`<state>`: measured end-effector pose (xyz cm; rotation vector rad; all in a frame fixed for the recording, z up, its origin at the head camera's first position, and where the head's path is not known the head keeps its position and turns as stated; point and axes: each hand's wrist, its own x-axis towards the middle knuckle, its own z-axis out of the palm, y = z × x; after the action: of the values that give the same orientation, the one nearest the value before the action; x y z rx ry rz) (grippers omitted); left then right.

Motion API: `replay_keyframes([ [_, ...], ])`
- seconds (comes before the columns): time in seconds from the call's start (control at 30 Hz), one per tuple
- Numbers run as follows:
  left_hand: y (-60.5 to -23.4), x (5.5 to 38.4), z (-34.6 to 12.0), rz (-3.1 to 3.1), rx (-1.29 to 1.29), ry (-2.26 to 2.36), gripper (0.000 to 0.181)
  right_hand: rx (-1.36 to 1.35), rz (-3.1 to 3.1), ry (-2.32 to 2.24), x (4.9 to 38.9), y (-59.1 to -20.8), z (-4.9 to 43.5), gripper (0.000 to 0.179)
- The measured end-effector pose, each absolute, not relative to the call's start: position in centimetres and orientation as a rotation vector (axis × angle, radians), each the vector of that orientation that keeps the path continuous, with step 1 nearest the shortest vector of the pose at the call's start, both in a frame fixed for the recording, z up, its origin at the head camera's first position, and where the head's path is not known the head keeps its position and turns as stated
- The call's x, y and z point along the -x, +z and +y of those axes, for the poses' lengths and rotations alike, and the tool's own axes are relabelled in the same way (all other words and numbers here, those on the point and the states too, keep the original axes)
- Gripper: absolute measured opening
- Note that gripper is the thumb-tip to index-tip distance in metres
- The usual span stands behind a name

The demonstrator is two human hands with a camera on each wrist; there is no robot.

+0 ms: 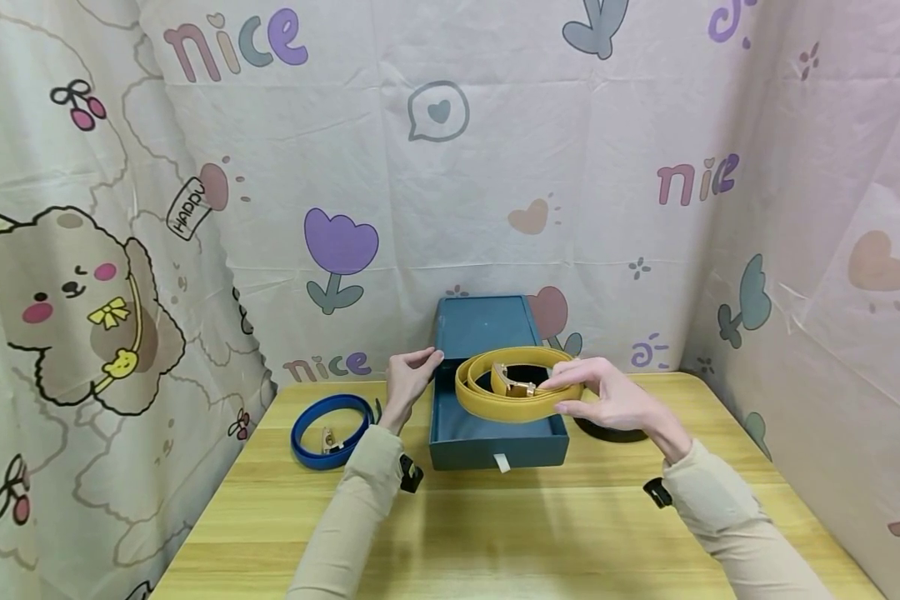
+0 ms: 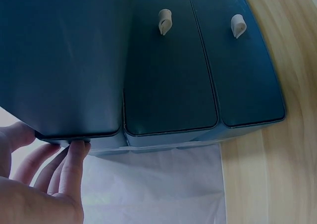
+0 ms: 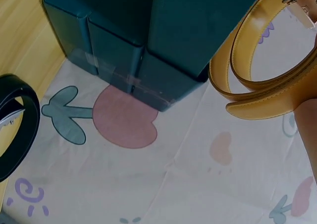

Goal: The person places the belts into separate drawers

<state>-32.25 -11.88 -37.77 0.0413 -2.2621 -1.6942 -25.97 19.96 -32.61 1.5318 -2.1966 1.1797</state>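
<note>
Pinching the coiled yellow belt [image 1: 512,408] at its right side, the right hand [image 1: 607,396] holds it above the pulled-out top drawer [image 1: 461,454] of the teal box [image 1: 487,325]. Hands apart; the left hand [image 1: 411,379], fingers extended, touches the box's left side. On the counter [image 1: 495,533]: blue belt [image 1: 318,460] at left, black belt [image 3: 30,130] at right.

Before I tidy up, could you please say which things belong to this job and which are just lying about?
Apparently in use:
yellow belt, in the right hand
open drawer, touched by the left hand
teal box

Lying about, apparently:
blue belt
black belt
</note>
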Motion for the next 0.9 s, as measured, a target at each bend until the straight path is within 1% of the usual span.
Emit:
replay_keyframes([
  [0.9, -37.7, 32.1, -11.9, -2.268, -0.034, -1.703, 0.036, -1.616, -2.267, 1.258, 27.2, -34.1, 16.7, 0.026],
])
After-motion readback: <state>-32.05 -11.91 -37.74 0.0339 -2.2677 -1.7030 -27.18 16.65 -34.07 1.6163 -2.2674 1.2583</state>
